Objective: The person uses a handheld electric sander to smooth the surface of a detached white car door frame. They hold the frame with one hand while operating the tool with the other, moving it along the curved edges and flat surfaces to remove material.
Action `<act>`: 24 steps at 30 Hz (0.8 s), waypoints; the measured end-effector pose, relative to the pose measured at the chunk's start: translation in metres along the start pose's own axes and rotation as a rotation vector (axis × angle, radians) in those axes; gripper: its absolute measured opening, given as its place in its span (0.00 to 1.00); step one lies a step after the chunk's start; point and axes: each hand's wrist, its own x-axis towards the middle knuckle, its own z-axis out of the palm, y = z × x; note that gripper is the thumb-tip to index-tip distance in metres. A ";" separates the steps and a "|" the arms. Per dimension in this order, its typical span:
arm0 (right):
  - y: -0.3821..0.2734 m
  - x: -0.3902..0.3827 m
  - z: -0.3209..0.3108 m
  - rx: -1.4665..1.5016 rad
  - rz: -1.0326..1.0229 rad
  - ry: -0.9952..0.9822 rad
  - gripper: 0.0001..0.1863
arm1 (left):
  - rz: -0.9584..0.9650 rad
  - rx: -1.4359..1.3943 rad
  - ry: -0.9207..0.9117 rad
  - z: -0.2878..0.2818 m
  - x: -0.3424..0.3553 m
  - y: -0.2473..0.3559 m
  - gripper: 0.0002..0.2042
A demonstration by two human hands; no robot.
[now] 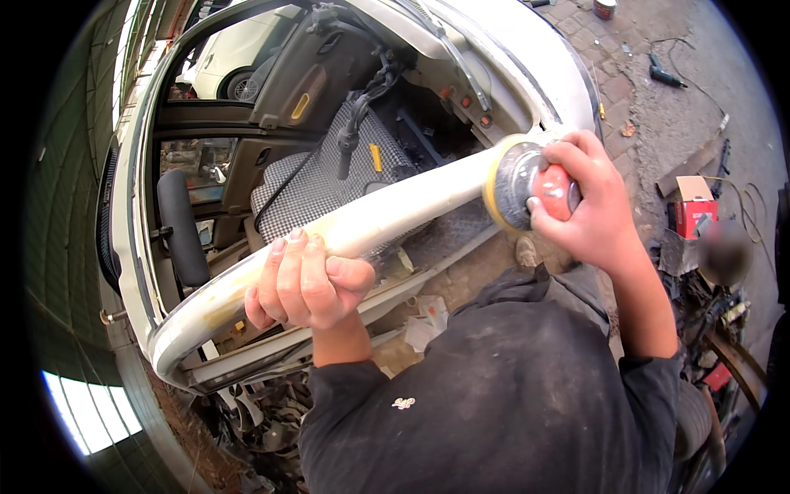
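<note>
My right hand (599, 202) is wrapped around the red top of a round sander (512, 183) with a grey body and a yellow rim. The sander's pad edge stands against the right end of a cream-white car pillar (411, 198), which runs across the stripped door opening. Further left along the same pillar, my left hand (306, 284) has its fingers curled over the upper side. Bare yellowish patches show in the paint near that hand. The pillar's underside and my left palm are hidden.
Behind the pillar lie a checkered seat (317, 177), a dark headrest (181, 229) and hanging black linkage (350, 136). A corded power tool (665, 76) rests on the ground at upper right. A red box (694, 210) stands among scrap parts at right.
</note>
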 end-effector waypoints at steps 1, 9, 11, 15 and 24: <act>-0.011 0.004 0.004 0.027 -0.044 -0.012 0.22 | 0.006 0.003 0.003 0.000 -0.001 -0.001 0.11; 0.007 0.011 0.000 0.011 -0.042 -0.052 0.24 | 0.013 0.021 0.010 0.001 0.001 -0.002 0.10; 0.025 0.010 -0.005 -0.023 -0.004 -0.032 0.24 | 0.009 0.024 -0.009 -0.002 0.002 -0.001 0.10; 0.015 0.014 -0.002 -0.016 -0.037 -0.035 0.23 | 0.018 0.036 0.008 0.000 0.001 0.000 0.10; -0.005 0.002 0.009 0.008 -0.061 -0.033 0.25 | 0.004 0.041 -0.007 -0.001 -0.001 -0.001 0.09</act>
